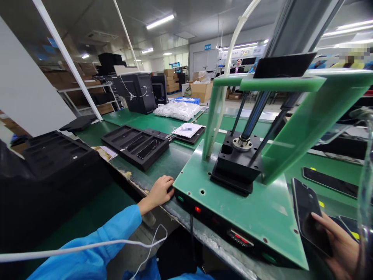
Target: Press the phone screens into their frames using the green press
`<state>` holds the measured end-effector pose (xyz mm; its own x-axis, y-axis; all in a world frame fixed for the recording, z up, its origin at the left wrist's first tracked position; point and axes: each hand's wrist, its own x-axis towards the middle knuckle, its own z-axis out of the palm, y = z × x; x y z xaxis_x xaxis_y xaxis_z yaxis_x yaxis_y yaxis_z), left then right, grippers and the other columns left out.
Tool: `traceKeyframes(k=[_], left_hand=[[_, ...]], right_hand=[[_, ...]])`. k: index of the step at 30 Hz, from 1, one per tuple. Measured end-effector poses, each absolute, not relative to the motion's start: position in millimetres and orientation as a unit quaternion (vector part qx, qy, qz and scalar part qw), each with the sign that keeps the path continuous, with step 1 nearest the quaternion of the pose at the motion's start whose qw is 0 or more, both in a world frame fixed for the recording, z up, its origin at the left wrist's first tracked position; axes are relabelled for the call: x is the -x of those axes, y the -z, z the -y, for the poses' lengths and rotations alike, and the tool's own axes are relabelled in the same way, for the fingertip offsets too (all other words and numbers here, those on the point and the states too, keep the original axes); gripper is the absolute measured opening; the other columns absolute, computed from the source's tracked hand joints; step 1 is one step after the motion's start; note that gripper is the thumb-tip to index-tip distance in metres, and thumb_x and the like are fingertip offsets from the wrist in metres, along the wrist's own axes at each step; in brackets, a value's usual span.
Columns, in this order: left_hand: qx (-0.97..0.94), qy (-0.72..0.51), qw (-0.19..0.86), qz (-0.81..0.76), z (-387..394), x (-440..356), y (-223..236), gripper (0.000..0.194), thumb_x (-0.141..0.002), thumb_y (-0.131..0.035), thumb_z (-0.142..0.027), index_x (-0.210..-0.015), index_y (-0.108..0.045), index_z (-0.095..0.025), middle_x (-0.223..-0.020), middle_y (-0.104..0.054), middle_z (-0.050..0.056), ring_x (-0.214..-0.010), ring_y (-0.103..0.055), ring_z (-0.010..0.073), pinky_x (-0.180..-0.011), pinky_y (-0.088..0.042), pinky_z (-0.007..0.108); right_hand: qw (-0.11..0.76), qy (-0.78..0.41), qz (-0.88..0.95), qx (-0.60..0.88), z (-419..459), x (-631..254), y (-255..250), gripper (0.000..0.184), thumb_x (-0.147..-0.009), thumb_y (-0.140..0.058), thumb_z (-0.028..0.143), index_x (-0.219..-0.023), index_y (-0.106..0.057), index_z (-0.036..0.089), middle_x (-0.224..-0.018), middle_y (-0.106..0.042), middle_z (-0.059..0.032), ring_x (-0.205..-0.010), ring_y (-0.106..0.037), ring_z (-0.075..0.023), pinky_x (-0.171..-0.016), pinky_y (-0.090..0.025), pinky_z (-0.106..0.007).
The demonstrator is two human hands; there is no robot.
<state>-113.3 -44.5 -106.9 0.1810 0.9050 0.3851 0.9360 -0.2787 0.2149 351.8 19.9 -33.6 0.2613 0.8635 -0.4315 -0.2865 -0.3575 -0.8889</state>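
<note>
My right hand (pixel 339 241) grips a dark smartphone (pixel 307 208) by its lower right side, just right of the pressing machine. The thumb lies across the screen. My left hand (pixel 159 191) rests at the bench's front edge, against the left corner of the machine's green base (pixel 233 217). Its fingers are loosely bent, with a gap above the thumb, and nothing shows in them. A black press block (pixel 237 165) with a metal shaft stands on that base, under a green frame (pixel 282 84). A red light (pixel 197 209) and a red display (pixel 240 238) glow on the front.
Another dark phone (pixel 330 182) lies at the right, with yellow tabs nearby. A black foam tray (pixel 135 146) holding dark phone-like pieces sits left. Black trays (pixel 58 149) are stacked further left. A bag of white packing (pixel 177 110) lies behind. A white cable (pixel 87 247) crosses my left sleeve.
</note>
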Motion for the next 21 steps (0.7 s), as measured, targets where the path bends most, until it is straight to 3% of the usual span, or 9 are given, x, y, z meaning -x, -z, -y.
traceKeyframes(k=[6, 10, 17, 21], left_hand=[[0.767, 0.224, 0.03, 0.6, 45.0, 112.6, 105.2, 0.017, -0.087, -0.056, -0.016, -0.098, -0.068, -0.017, -0.107, -0.069, 0.009, -0.094, -0.062, 0.0237, -0.084, -0.051, 0.037], [0.766, 0.224, 0.027, 0.602, 45.3, 112.3, 104.3, 0.017, -0.087, -0.056, -0.015, -0.098, -0.068, -0.017, -0.107, -0.069, 0.01, -0.094, -0.061, 0.024, -0.084, -0.051, 0.038], [0.764, 0.226, 0.02, 0.604, 45.7, 111.6, 103.0, 0.018, -0.085, -0.058, -0.014, -0.1, -0.068, -0.017, -0.108, -0.069, 0.009, -0.095, -0.061, 0.0238, -0.085, -0.051, 0.038], [0.763, 0.231, 0.014, 0.603, 45.9, 111.5, 102.0, 0.017, -0.086, -0.057, -0.015, -0.1, -0.068, -0.017, -0.107, -0.069, 0.009, -0.095, -0.061, 0.0239, -0.085, -0.051, 0.038]], right_hand=[[0.49, -0.566, 0.184, 0.638, -15.5, -340.3, 17.0, 0.064, -0.024, -0.082, 0.033, -0.086, -0.066, 0.032, -0.074, -0.07, -0.002, -0.05, -0.064, -0.0305, -0.038, -0.058, -0.04], [0.477, -0.576, 0.162, 0.643, -14.7, -337.8, 17.8, 0.066, -0.022, -0.082, 0.029, -0.086, -0.066, 0.033, -0.066, -0.066, -0.0003, -0.05, -0.064, -0.0326, -0.036, -0.057, -0.043], [0.54, -0.547, 0.184, 0.613, -22.0, -348.4, 35.5, 0.052, -0.024, -0.082, 0.021, -0.072, -0.065, 0.032, -0.062, -0.064, 0.0044, -0.044, -0.057, -0.0165, -0.035, -0.052, -0.022], [0.512, -0.557, 0.168, 0.632, -19.1, -344.0, 26.6, 0.054, -0.025, -0.081, 0.024, -0.077, -0.067, 0.031, -0.066, -0.066, 0.0032, -0.046, -0.059, -0.0193, -0.035, -0.053, -0.027]])
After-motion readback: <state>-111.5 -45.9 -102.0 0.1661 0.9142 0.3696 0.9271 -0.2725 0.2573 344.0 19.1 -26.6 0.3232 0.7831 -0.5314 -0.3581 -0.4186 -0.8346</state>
